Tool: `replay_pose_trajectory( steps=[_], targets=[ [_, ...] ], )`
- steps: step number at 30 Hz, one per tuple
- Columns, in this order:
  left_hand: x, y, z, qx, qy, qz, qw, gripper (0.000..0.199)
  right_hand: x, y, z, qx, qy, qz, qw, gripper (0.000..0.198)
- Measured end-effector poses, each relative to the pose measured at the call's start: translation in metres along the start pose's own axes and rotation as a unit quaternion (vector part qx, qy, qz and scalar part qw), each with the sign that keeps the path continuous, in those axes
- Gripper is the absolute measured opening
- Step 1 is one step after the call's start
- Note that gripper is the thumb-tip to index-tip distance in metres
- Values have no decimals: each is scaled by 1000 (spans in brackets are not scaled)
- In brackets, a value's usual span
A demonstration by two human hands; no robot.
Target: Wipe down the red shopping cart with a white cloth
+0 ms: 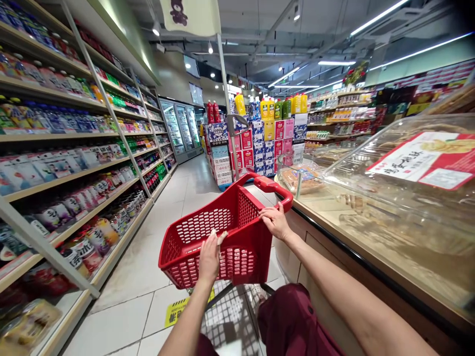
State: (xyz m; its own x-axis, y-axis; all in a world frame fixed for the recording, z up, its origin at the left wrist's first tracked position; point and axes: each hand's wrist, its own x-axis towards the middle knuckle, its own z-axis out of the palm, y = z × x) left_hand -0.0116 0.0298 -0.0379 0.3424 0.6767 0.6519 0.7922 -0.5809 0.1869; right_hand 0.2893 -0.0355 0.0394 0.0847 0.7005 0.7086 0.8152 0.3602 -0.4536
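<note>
Red shopping cart (260, 257): It stands on the tiled floor (129, 277) directly in front of us, within touch of both hands.
Long axis: We see the basket lie obliquely across our front, its nose at near left and its handle (272, 187) at far right.
Left hand (209, 257): The grip is curled over the near side rim, about midway along; we cannot tell how firmly.
Right hand (275, 222): The grip is closed on the rim at the rear corner, beside the handle's lower end.
Handle relation: The bar rises forward and leftward from the right hand, which we judge the nearer; any turn of the cart hinges on this corner.
Flanks: Drinks shelving (95, 211) runs along our left; on our right, a tabletop (315, 202) bears a clear-lidded pack with a red-and-white label (419, 160).
Beyond: Stacked cartons (269, 143) carry bottles past the handle.
</note>
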Motion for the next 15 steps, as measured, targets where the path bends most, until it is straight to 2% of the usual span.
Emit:
replay_pose_trajectory(
  steps=[2, 4, 6, 11, 13, 15],
  targets=[
    [0, -5, -4, -5, 0, -27, 1000, 33, 0, 0, -1, -6, -9, -4, 1000, 31],
    [-4, -18, -12, 10, 36, -86, 996, 33, 1, 0, -1, -12, -12, -4, 1000, 31],
    [-5, -21, -13, 19, 57, -112, 992, 34, 2, 0, -1, -17, -12, -2, 1000, 31],
    [8, 16, 12, -21, 11, -19, 1000, 33, 6, 5, 0, -19, -22, 2, 1000, 31],
    [11, 11, 6, -23, 17, -27, 999, 32, 8, 8, 1, -18, -27, 2, 999, 31],
    [9, -8, -7, -6, 46, -75, 996, 35, 10, 11, 3, -20, -26, -1, 999, 31]
  ],
)
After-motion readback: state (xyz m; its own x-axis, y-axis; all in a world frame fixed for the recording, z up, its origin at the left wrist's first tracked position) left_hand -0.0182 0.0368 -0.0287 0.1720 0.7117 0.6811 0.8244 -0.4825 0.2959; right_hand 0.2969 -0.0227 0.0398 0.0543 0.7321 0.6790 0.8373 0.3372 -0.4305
